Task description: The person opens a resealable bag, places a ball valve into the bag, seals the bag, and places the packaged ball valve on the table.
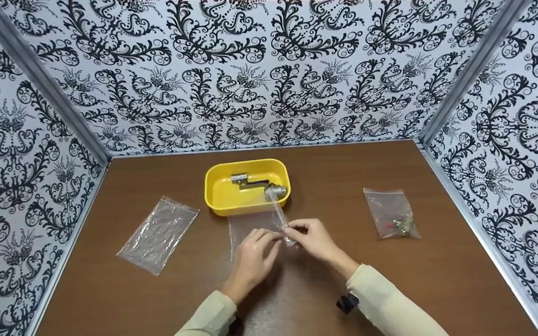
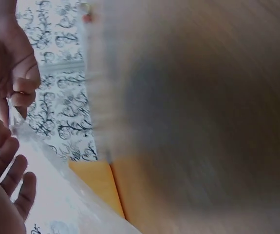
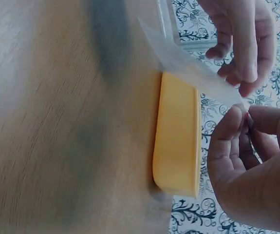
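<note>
A clear zip-lock bag [image 1: 255, 226] hangs in front of the yellow tray, its zip strip [image 1: 278, 212] running toward my right hand. Thumb and fingers of my right hand [image 1: 313, 238] pinch the strip's near end. My left hand [image 1: 255, 254] is beside it, loosely bent fingers right at the bag's edge. In the left wrist view the other fingers of my left hand [image 2: 8, 180] are spread beside the film. The right wrist view shows the bag [image 3: 193, 68] stretching away from the pinch, with my left hand [image 3: 247, 44] above. No contents show inside this bag.
The yellow tray [image 1: 217, 207] holds metal fittings, one a valve-like piece [image 1: 239, 178] near a dark lever [image 1: 255, 184]. Another clear bag [image 1: 161, 235] lies flat at the left. At the right, a zip bag [image 1: 385, 210] contains small brass-coloured and red parts [image 1: 403, 226]. Patterned walls enclose the table.
</note>
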Demonstrator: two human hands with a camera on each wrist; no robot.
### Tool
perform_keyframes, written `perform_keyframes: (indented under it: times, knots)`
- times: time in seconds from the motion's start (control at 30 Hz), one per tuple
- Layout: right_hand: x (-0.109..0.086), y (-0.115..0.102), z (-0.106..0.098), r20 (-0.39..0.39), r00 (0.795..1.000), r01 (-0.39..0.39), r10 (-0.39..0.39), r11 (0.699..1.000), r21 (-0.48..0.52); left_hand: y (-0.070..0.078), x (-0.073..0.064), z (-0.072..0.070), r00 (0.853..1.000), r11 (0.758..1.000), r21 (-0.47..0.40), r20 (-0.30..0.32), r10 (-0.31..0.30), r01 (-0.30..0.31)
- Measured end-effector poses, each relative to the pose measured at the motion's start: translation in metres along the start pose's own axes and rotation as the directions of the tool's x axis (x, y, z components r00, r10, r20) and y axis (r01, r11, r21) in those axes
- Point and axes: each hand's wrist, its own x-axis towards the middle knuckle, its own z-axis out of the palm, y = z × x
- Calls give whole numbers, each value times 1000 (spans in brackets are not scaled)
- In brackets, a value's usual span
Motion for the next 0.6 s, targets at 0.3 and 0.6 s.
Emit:
perform_keyframes:
  times: [0.3, 0.6]
  knots:
    - [-10, -3, -11, -154, 986, 39, -69, 981, -188, 19, 12, 9, 949, 912, -275, 172, -264, 303]
    - [-22, -13, -15, 86, 996, 40, -34, 997, -69, 16, 12, 9, 900, 855, -310, 275, -338, 416]
